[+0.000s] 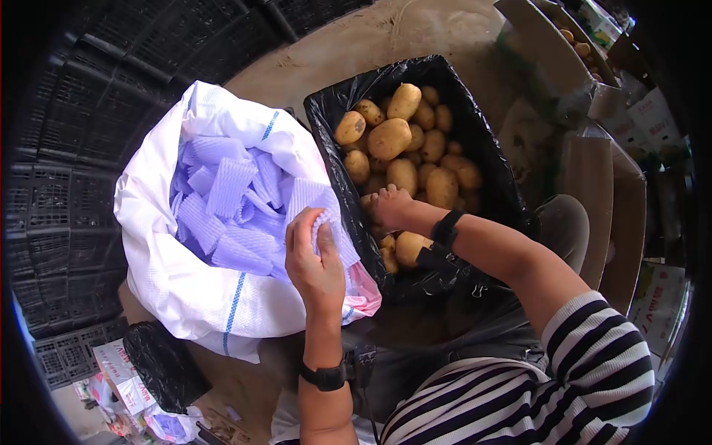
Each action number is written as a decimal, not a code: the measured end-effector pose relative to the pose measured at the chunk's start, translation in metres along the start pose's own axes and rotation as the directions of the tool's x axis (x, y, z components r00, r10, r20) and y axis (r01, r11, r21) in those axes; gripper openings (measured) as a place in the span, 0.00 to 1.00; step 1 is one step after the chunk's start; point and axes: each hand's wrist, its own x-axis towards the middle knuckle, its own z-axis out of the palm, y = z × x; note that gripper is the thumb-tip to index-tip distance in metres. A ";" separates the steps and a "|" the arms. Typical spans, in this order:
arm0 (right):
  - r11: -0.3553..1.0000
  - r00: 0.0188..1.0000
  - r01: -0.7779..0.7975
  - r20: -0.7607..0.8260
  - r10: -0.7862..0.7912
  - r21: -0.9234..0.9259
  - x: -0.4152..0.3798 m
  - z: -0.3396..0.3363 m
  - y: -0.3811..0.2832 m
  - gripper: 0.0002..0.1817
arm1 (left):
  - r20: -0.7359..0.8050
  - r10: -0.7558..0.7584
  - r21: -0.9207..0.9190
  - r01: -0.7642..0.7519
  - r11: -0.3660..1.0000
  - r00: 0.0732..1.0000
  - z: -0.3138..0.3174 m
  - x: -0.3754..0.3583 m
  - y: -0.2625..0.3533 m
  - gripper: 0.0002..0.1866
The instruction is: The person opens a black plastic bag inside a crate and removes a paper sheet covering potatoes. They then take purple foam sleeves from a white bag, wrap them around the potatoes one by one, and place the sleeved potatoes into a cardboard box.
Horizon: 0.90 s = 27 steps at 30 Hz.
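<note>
My left hand [315, 263] is pinching a lilac foam net sleeve [311, 196] near its open end, over the right rim of a white woven sack [178, 297]. Inside the sack lies a heap of similar flat foam sleeves [231, 185]. My right hand [391, 206] reaches into a crate lined with black plastic [486, 148], its fingers curled on a potato [367, 200] mostly hidden beneath them. Many loose potatoes [389, 139] of mixed sizes fill the crate around that hand.
Stacked black plastic crates [52, 200] line the left side. Open cardboard boxes [589, 200] stand to the right, and another box [556, 44] at the upper right holds potatoes. A black plastic bag [165, 365] lies at the lower left. My knee [564, 226] sits beside the lined crate.
</note>
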 end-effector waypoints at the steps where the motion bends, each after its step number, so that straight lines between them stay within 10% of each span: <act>1: 1.000 1.000 0.001 -0.002 -0.001 0.007 -0.002 -0.004 0.005 0.31 | 0.006 -0.007 0.010 0.007 1.000 1.000 0.000 0.000 -0.001 0.08; 4: 0.971 0.977 0.213 0.010 -0.215 0.111 -0.029 -0.015 0.028 0.31 | 0.001 -0.017 0.034 0.017 0.999 1.000 0.003 -0.002 -0.005 0.08; 5: 0.875 0.989 0.144 -0.085 -0.118 0.463 -0.044 -0.013 0.037 0.30 | -0.001 0.006 0.042 -0.006 0.999 1.000 0.006 -0.003 -0.006 0.08; 8: 0.067 0.981 0.002 0.011 -0.194 0.998 -0.105 -0.034 0.046 0.29 | -0.021 0.096 0.065 -0.094 0.993 0.995 0.018 -0.009 -0.009 0.09; 10: -0.630 0.934 -0.066 -0.174 -0.312 0.774 -0.144 -0.026 0.036 0.29 | 0.042 0.217 0.308 -0.219 0.926 0.975 0.035 -0.019 0.005 0.09; 13: -0.870 0.909 -0.093 -0.315 -0.273 0.485 -0.186 -0.009 0.026 0.32 | 0.211 0.265 0.026 -0.277 0.961 0.941 0.076 -0.056 0.026 0.08; 14: -0.890 0.924 -0.053 -0.315 -0.216 0.453 -0.196 -0.005 0.026 0.33 | 0.220 0.259 -0.103 -0.242 0.965 0.940 0.090 -0.069 0.038 0.07; 15: -0.850 0.931 0.009 -0.315 -0.186 0.527 -0.204 -0.006 0.032 0.33 | 0.331 -0.124 -0.422 0.265 0.867 0.935 0.104 -0.079 0.044 0.06; 16: -0.801 0.936 0.071 -0.317 -0.153 0.595 -0.216 -0.008 0.040 0.33 | 0.543 -0.398 -0.589 0.673 0.447 0.740 0.111 -0.082 0.053 0.07; 18: -0.570 0.983 0.174 -0.180 0.046 0.803 -0.233 -0.005 0.054 0.31 | 0.440 -0.433 -0.718 0.597 0.358 0.787 0.113 -0.087 0.079 0.10; 19: -0.340 0.959 0.261 -0.202 0.200 0.903 -0.244 -0.007 0.056 0.30 | 0.272 -0.293 -0.527 0.396 0.752 0.917 0.105 -0.091 0.098 0.11; 20: -0.075 0.907 0.297 -0.256 0.335 0.952 -0.253 -0.008 0.059 0.29 | 0.375 -0.215 -0.521 0.397 0.756 0.902 0.116 -0.110 0.100 0.10; 22: 0.087 0.704 0.552 -0.520 0.484 0.829 -0.263 0.020 0.069 0.23 | 0.193 0.321 -0.461 -0.203 0.864 0.927 0.121 -0.135 0.134 0.12; 25: 0.202 0.472 0.427 -0.408 0.782 0.881 -0.327 0.056 0.151 0.20 | 0.299 0.471 -0.344 -0.367 0.864 0.830 0.090 -0.119 0.146 0.20; 26: 0.472 0.283 0.163 -0.500 0.819 0.866 -0.362 0.017 0.141 0.19 | 0.250 0.496 -0.260 -0.436 0.862 0.831 0.074 -0.096 0.130 0.22; 27: 0.389 0.267 0.319 -0.475 0.838 0.864 -0.388 0.037 0.178 0.18 | 0.449 0.386 0.076 -0.465 0.882 0.806 0.062 -0.078 0.097 0.22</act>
